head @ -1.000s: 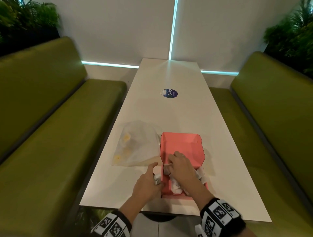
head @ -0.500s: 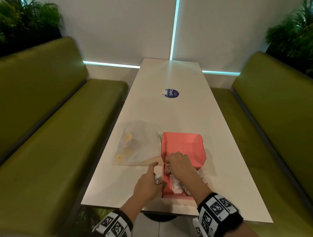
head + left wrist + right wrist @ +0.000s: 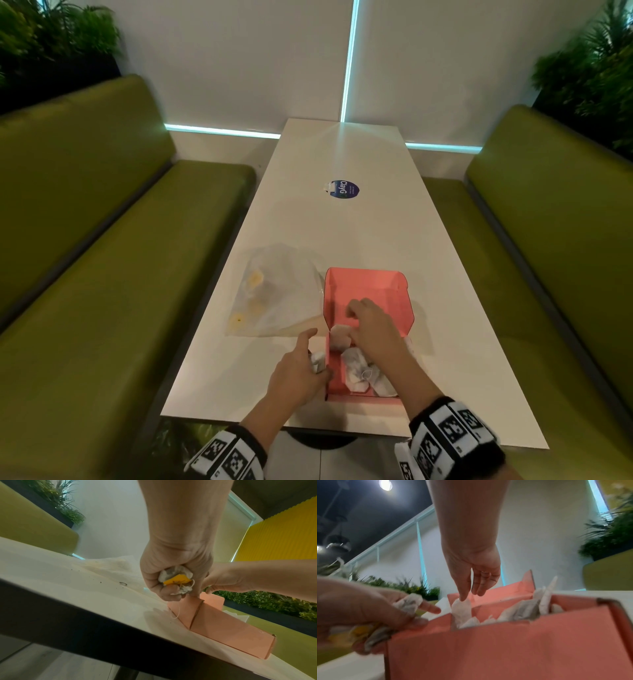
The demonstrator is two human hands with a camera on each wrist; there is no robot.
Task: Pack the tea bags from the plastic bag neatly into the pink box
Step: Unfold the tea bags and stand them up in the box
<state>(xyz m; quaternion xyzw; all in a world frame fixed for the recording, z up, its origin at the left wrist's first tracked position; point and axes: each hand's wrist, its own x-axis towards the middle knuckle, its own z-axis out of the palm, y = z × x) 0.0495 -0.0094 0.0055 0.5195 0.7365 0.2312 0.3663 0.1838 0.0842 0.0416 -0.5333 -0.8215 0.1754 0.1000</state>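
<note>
A long white bench runs between green booth seats toward a white wall lit by cyan strips. Near its front edge, a pink box stands open, loose tea bags heaped inside. The person's right hand reaches into the box, its fingers extended onto one upright tea bag at the box's left wall. The left hand, just left of the box, clutches a bunch of tea bags. A clear plastic bag lies flat to the box's left.
</note>
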